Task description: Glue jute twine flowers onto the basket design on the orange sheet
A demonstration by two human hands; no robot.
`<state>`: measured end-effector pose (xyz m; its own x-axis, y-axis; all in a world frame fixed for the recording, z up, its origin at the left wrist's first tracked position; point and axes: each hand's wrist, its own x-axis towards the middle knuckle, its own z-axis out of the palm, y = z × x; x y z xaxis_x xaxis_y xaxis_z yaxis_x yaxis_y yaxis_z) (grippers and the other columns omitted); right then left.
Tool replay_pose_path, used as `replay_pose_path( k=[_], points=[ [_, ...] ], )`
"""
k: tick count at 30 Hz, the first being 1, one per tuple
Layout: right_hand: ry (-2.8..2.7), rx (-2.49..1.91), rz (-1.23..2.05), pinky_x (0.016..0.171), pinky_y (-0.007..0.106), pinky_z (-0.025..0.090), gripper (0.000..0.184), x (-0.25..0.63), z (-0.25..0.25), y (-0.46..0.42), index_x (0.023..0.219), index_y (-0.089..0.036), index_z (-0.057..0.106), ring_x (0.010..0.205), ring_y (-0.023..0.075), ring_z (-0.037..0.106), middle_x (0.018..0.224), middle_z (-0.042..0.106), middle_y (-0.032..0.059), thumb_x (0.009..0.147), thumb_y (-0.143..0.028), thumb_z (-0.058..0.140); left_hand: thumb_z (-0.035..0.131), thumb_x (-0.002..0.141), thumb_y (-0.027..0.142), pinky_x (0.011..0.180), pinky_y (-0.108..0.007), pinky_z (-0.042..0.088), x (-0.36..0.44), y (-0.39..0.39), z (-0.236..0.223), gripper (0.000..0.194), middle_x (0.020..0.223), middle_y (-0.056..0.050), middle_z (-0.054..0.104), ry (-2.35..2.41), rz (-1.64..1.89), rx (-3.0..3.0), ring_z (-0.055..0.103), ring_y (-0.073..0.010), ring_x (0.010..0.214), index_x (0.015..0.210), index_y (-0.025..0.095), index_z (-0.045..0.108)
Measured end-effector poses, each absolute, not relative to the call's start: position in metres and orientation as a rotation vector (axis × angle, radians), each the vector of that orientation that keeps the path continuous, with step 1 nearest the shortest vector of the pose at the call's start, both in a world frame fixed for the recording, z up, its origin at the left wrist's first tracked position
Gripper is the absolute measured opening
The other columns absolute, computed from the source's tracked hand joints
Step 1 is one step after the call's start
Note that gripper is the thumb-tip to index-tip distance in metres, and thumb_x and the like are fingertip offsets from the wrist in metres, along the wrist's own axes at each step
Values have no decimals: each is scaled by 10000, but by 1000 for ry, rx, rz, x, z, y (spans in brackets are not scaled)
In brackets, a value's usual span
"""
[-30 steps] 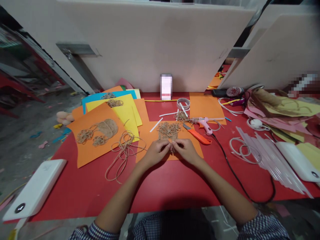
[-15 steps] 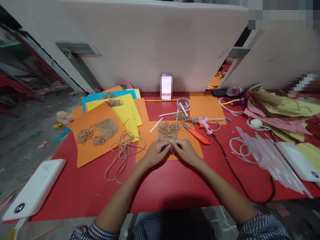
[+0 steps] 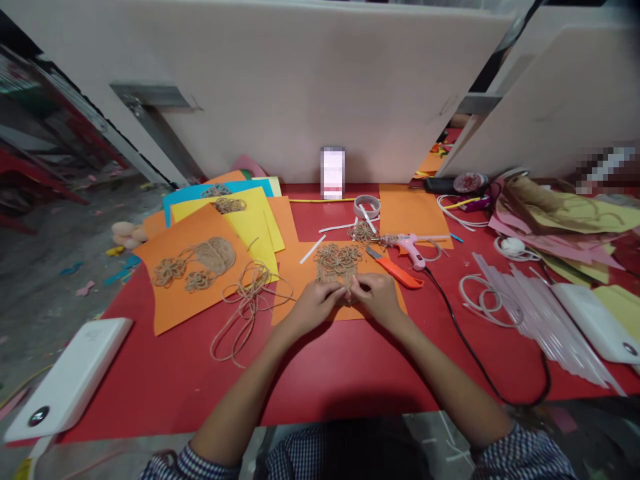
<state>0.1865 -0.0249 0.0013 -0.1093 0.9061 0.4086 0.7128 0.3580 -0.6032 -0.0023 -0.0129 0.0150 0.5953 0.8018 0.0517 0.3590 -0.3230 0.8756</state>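
A piece made of brown twine loops and flower shapes point(image 3: 339, 260) lies on an orange sheet point(image 3: 293, 270) before me. My left hand point(image 3: 316, 305) is closed at its lower left part, thumb and fingertips pinching the twine. Just to the right, my right hand point(image 3: 379, 300) pinches the same piece from its other side. Both sets of fingertips nearly meet and partly hide the lower end. Loose twine point(image 3: 250, 293) lies in a tangle left of my hands. An orange utility knife point(image 3: 397, 272) and a pink glue gun point(image 3: 411, 251) rest to the right.
More twine flowers point(image 3: 170, 272) sit on another orange sheet at left. A tape roll point(image 3: 367, 207) and a phone point(image 3: 333, 173) stand at the back. Clear glue sticks point(image 3: 545, 320) and a white power bank point(image 3: 597, 323) are at right; another white power bank point(image 3: 70, 377) is front left.
My right hand has shifted slightly up and right, apart from my left fingertips, and more of the lower twine shows between them. My left hand has hardly moved.
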Motion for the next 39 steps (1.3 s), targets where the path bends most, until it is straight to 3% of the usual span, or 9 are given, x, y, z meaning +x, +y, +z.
replay_pose_path(
  k=[6,13,19,23,27,30,33,39],
  points=[
    [-1571,-1656,154,519,253,231,444,225,9,-12,508,-175,518,448,84,337,452,450,-30,901,-375,465,446,975,417,747,-253,496,-20,-3,12,427,827,-66,762,1026,661,1808,695,-182,776,848,138,744],
    [-1751,-2045,-203,587,298,241,458,258,13,-6,693,-168,704,554,150,509,638,678,77,956,-394,406,496,944,496,726,-276,509,-24,1,12,456,799,-77,752,996,730,1722,692,-197,764,836,128,743],
    [-1850,-2346,-232,620,299,291,386,266,25,-8,854,-164,737,640,204,608,752,720,117,949,-370,425,559,884,586,709,-290,509,-25,1,18,500,771,-79,734,957,831,1579,670,-200,752,795,123,725],
    [-1777,-2325,-247,625,296,302,325,265,31,-12,1024,-172,702,704,207,634,865,735,109,952,-356,444,579,865,605,714,-289,485,-27,2,17,504,737,-66,708,968,861,1557,646,-192,739,793,127,722],
    [-1802,-2251,-248,644,311,330,378,264,30,-12,993,-150,695,748,223,630,905,725,129,988,-384,398,584,856,607,715,-290,479,-27,2,17,499,748,-64,703,982,850,1549,639,-195,748,794,132,722],
    [-1784,-2113,-314,720,324,376,329,265,26,-11,1124,-152,666,892,250,616,1020,706,130,973,-322,428,579,858,604,714,-290,483,-26,1,18,497,752,-68,706,998,846,1558,640,-197,751,789,135,727],
    [-1819,-2045,-371,835,363,393,347,266,23,-10,1036,-144,698,1030,288,554,1060,686,150,985,-334,413,573,863,603,722,-292,490,-25,1,19,501,762,-72,715,995,835,1576,647,-200,755,780,134,726],
    [-1774,-1996,-346,914,408,386,358,268,25,-9,1145,-130,678,1088,303,492,1104,652,166,988,-321,420,552,897,548,707,-280,484,-26,2,18,465,765,-72,721,1007,832,1618,652,-194,753,792,129,725]
  ],
)
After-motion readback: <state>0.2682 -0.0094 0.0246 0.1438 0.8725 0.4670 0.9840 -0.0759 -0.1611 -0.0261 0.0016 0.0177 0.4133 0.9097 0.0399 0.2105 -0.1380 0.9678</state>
